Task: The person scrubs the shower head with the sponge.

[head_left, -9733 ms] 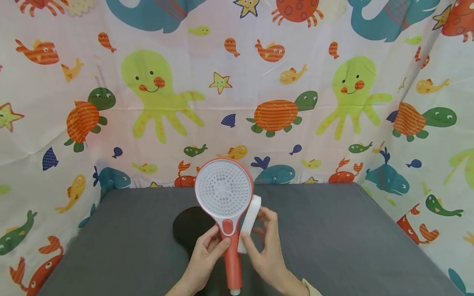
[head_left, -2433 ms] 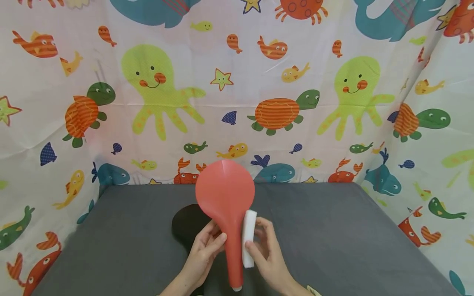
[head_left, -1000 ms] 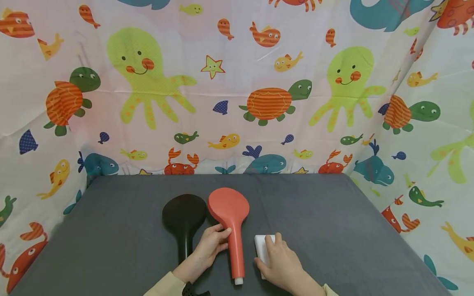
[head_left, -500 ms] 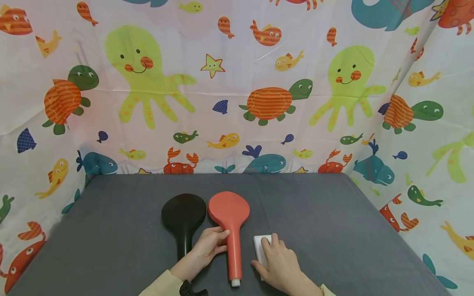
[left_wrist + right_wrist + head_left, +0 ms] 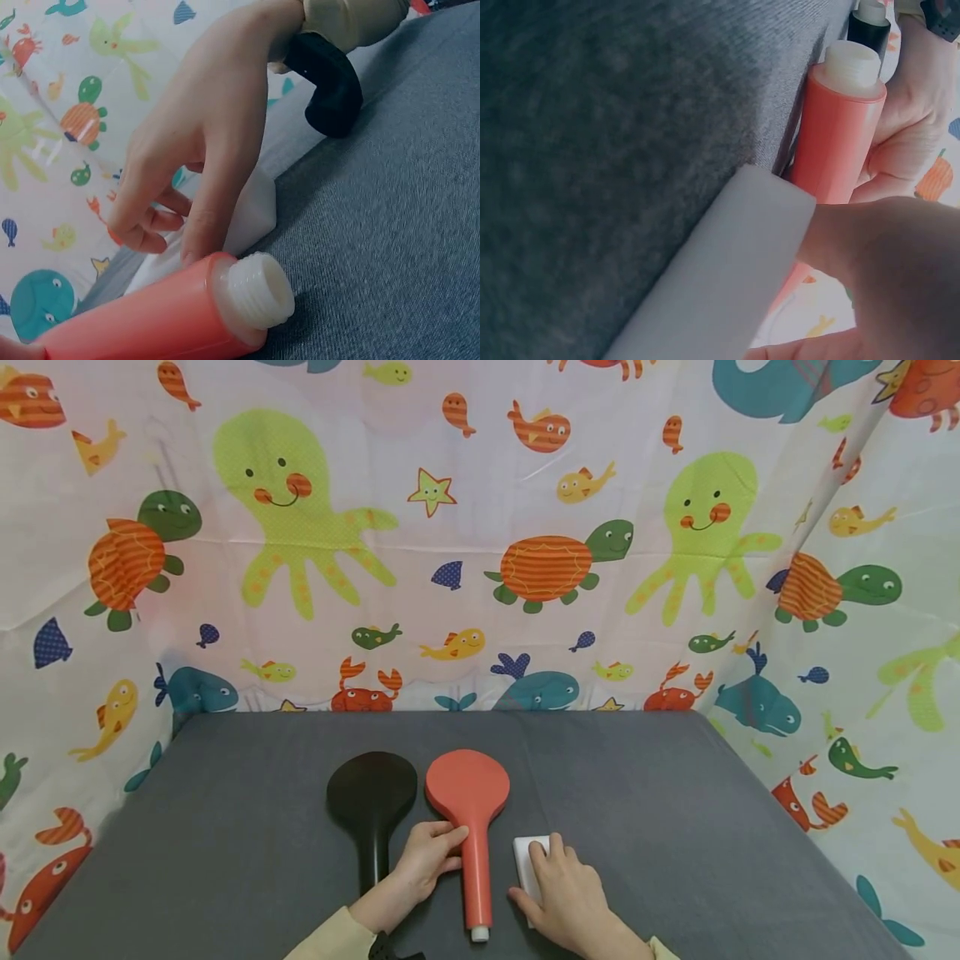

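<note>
1. Down from mid-air: the red shower head (image 5: 468,781) and white block (image 5: 527,864), the former now between block and black shower head (image 5: 372,793).
2. Left hand (image 5: 426,864) pinches the red handle (image 5: 476,885); right hand (image 5: 566,893) covers the block, grip unclear.
3. Uneven release might roll the handle.

A screened-off work spot, whether in a home, a studio or a lab cannot be told: a curtain (image 5: 472,510) printed with cartoon sea creatures hangs behind and along both sides of a grey, cloth-covered table (image 5: 660,827)
</note>
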A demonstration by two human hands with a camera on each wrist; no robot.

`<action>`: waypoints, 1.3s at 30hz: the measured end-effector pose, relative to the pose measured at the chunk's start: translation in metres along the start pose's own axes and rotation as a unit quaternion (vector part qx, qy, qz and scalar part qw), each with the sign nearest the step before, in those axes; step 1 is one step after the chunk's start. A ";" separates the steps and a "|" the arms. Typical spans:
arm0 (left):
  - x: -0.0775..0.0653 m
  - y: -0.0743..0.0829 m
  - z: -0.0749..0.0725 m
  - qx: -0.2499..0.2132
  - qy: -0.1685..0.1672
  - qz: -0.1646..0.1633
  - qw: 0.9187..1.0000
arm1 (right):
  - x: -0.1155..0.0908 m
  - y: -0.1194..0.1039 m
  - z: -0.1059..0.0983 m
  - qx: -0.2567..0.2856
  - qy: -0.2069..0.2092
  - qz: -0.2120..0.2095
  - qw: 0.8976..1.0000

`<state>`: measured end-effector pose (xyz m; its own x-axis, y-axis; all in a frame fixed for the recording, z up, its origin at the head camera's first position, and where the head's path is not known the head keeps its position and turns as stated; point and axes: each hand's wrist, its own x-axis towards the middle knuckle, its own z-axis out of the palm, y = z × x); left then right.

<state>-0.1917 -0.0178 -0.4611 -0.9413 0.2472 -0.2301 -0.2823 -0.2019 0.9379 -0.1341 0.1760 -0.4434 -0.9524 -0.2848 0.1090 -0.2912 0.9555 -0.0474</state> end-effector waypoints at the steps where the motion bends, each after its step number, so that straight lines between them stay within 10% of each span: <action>1: -0.001 0.001 0.000 0.014 0.010 0.000 1.000 | 0.000 0.000 0.000 0.000 0.002 -0.002 1.000; 10: -0.026 0.025 -0.011 0.228 0.002 0.015 0.973 | 0.000 -0.002 -0.012 -0.003 0.073 -0.023 0.997; 14: -0.044 0.041 -0.033 0.291 -0.020 0.092 0.952 | 0.001 -0.002 -0.020 0.009 0.093 -0.014 0.996; 18: -0.058 0.052 -0.056 0.413 0.069 0.202 0.885 | 0.000 -0.003 -0.024 0.016 0.108 -0.002 0.994; 20: -0.063 0.052 -0.067 0.467 0.127 0.216 0.848 | -0.001 -0.003 -0.025 0.023 0.100 0.006 0.995; 22: -0.067 0.049 -0.077 0.495 0.156 0.204 0.830 | -0.002 -0.003 -0.024 0.034 0.082 0.014 0.996; 25: -0.068 0.041 -0.088 0.473 0.152 0.157 0.853 | -0.003 -0.004 -0.020 0.054 0.046 0.027 0.997; 32: -0.053 0.028 -0.098 0.285 0.111 0.013 0.952 | -0.002 -0.007 -0.007 0.057 0.028 0.019 0.998; 39: -0.040 0.023 -0.106 0.187 0.061 -0.032 0.980 | -0.002 -0.008 0.001 0.037 0.041 -0.003 0.998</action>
<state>-0.1799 -0.1333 -0.4581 -0.9456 0.1284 -0.2990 -0.2748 0.1775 0.9450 -0.1304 0.1690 -0.4437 -0.9406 -0.2807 0.1911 -0.3060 0.9446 -0.1185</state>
